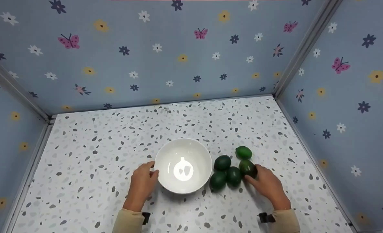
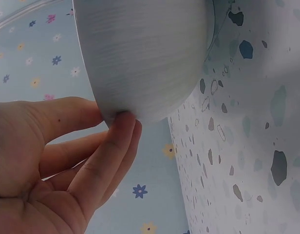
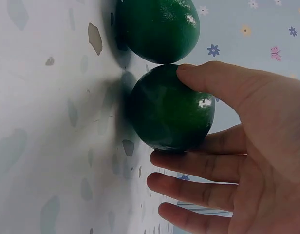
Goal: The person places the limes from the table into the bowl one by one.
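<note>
A white bowl (image 1: 183, 142) stands upright on the table, nothing inside it but glare. My left hand (image 1: 142, 183) pinches its left rim; in the left wrist view the thumb and fingers (image 2: 111, 158) hold the rim from both sides. Right of the bowl is a cluster of glossy green limes. My right hand (image 1: 269, 184) grips the rightmost dark lime (image 1: 247, 168), thumb on one side and fingers on the other. In the right wrist view that lime (image 3: 172, 109) touches another lime (image 3: 159, 29). A brighter green lime (image 1: 243, 152) lies just behind the held one.
Three other dark limes (image 1: 222, 162) lie between the bowl and the right hand, one close against the bowl's right side. The speckled white tabletop (image 1: 97, 155) is bounded by a blue flowered back wall (image 1: 165, 71) and a right side wall (image 1: 350, 106).
</note>
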The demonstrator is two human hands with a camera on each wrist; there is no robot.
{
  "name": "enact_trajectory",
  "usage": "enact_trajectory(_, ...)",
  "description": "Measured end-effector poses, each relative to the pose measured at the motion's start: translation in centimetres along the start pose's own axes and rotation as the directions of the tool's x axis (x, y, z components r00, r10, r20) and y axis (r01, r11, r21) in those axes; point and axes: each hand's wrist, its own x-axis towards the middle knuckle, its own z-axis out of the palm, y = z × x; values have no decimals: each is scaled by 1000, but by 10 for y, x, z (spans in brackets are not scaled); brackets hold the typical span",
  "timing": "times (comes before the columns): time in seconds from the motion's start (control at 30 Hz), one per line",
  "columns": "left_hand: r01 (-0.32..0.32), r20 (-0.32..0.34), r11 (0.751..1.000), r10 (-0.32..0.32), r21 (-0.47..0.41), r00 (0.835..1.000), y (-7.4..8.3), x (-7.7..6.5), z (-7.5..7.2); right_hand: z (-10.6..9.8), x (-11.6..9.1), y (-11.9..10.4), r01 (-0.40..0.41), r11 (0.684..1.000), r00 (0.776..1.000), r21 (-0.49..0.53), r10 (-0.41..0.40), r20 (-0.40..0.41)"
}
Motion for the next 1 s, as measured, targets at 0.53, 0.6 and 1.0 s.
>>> enact_trajectory(0.53, 21, 18, 1000, -21, 7, 1000, 1, 1, 0, -22, -3, -20, 131, 991, 983, 39, -125, -135)
enact_trajectory(0.6, 19, 18, 1000, -19, 4, 1000, 1, 1, 0, -24, 0, -27, 163, 985, 976, 57, -153, -155)
enact_trajectory(1.0, -10, 12, 1000, 9, 25, 1000, 2, 0, 0, -27, 24, -88, 441, 895, 879, 60, -418, -231)
